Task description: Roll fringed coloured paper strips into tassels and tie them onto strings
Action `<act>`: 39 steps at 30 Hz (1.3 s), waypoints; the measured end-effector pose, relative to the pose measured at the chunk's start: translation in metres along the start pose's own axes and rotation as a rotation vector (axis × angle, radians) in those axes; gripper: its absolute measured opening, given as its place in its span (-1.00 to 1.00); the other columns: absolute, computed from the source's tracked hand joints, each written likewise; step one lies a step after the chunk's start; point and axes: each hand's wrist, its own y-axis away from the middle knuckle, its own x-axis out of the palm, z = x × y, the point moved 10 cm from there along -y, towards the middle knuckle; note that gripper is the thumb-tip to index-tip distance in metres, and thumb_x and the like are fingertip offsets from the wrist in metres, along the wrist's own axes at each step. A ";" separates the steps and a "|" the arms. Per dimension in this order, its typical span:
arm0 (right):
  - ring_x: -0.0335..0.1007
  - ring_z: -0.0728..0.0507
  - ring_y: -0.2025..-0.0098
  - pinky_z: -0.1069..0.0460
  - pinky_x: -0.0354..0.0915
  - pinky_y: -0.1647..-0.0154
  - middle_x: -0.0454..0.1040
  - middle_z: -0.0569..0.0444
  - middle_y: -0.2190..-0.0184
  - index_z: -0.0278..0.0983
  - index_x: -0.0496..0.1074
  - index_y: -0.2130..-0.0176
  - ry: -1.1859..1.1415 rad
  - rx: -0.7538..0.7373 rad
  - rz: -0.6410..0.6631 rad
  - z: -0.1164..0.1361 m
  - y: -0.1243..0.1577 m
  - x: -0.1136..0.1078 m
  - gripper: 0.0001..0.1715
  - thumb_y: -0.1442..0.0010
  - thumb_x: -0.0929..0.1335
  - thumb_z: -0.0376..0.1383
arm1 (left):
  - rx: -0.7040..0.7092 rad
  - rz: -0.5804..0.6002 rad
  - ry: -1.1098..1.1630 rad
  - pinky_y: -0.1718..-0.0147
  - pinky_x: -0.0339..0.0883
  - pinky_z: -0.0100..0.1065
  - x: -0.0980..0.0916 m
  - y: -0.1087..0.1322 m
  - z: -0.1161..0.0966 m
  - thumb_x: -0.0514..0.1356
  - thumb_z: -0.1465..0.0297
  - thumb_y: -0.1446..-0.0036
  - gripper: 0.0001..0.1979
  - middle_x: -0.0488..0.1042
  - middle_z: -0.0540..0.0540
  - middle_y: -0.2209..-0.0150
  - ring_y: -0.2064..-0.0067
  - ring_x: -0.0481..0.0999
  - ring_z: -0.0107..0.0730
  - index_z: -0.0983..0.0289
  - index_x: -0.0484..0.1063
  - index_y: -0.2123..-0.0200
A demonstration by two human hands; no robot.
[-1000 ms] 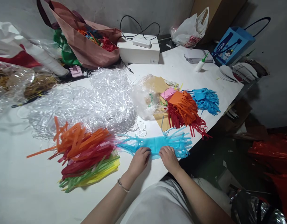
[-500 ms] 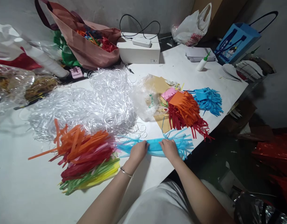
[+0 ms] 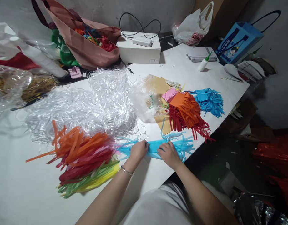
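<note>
A light-blue fringed paper (image 3: 154, 147) lies stretched sideways on the white table, its cut strips fanning out at both ends. My left hand (image 3: 138, 151) pinches its plain middle band on the left side, thumb and fingertips together. On the band's right side, my right hand (image 3: 169, 155) has its fingers curled over the paper; the thumb is mostly hidden. Left of my hands lie orange fringed strips (image 3: 80, 145), with red, green and yellow ones (image 3: 87, 184) below them. Beyond my right hand are an orange tassel bundle (image 3: 187, 107) and a darker blue one (image 3: 211, 101).
A heap of shiny white cord (image 3: 87, 109) covers the table's middle left, beside a clear plastic bag (image 3: 145, 100). Farther back stand a pink bag (image 3: 87, 53), a white box (image 3: 138, 53) and a glue bottle (image 3: 203, 65). The table edge (image 3: 204, 141) runs diagonally at right.
My right hand has shifted its grip, its fingers now lying farther over the blue paper with the knuckles turned up. My left hand keeps its hold. The view has moved slightly.
</note>
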 end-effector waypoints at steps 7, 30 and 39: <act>0.32 -0.11 0.14 -0.13 0.04 -0.11 0.49 0.05 0.27 -0.21 0.47 0.18 0.046 -0.006 -0.010 -0.001 0.010 0.011 -0.80 -0.35 0.25 -0.37 | 0.099 -0.156 0.075 0.24 0.29 -0.31 -0.023 0.018 0.018 0.04 0.43 -0.21 -0.80 0.52 0.16 0.15 0.15 0.51 -0.22 0.23 0.45 0.19; 0.31 -0.08 0.20 -0.16 -0.05 -0.15 0.46 0.08 0.34 -0.25 0.45 0.29 0.071 0.095 -0.090 -0.011 0.020 0.005 -0.75 -0.34 0.22 -0.41 | 0.312 -0.529 -0.127 0.25 0.18 -0.11 -0.019 0.118 0.024 0.09 0.37 -0.25 -0.79 0.55 0.17 0.16 0.16 0.42 -0.09 0.23 0.49 0.37; 0.31 -0.12 0.21 -0.18 -0.01 -0.14 0.47 0.03 0.31 -0.25 0.44 0.29 0.007 0.090 -0.092 -0.009 0.022 0.000 -0.73 -0.34 0.19 -0.41 | 0.772 -0.518 0.159 0.07 0.33 -0.17 -0.016 0.101 -0.094 -0.01 0.61 -0.19 -0.67 0.40 0.20 0.01 0.00 0.36 -0.21 0.25 0.31 0.02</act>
